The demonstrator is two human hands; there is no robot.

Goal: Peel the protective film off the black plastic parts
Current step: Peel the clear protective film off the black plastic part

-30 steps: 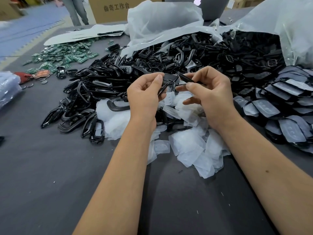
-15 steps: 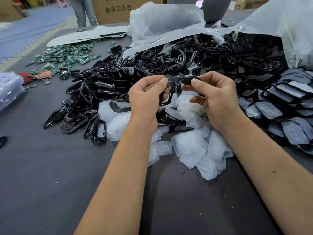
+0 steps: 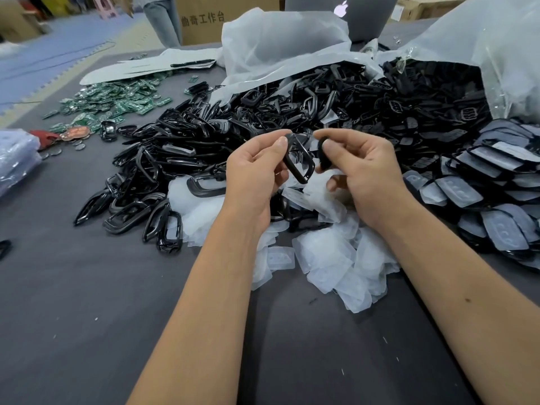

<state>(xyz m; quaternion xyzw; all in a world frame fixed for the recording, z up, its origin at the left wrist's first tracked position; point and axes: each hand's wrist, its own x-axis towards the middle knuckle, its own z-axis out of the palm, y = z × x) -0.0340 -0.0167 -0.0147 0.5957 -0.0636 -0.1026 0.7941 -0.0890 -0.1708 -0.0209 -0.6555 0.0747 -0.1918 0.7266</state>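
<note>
My left hand (image 3: pixel 254 168) pinches a glossy black frame-shaped plastic part (image 3: pixel 298 162) between thumb and fingers, holding it above the table. My right hand (image 3: pixel 361 173) pinches a smaller black piece (image 3: pixel 322 154) between thumb and forefinger, a short gap to the right of the frame. Beneath both hands lies a heap of peeled translucent white film pieces (image 3: pixel 327 258). A big pile of black frame parts (image 3: pixel 181 159) spreads to the left and behind. Black parts still covered with film (image 3: pixel 496 182) are stacked at the right.
Two open clear plastic bags (image 3: pixel 280 45) spill black parts at the back. Green circuit boards (image 3: pixel 117 100) lie at the far left, a laptop (image 3: pixel 344 13) and a cardboard box (image 3: pixel 204 19) behind. A person's legs (image 3: pixel 162 21) stand beyond the grey table (image 3: pixel 87 317).
My hands have drawn apart: the frame part stays in my left hand while my right hand holds the smaller black piece away from it. The frame has tilted downward.
</note>
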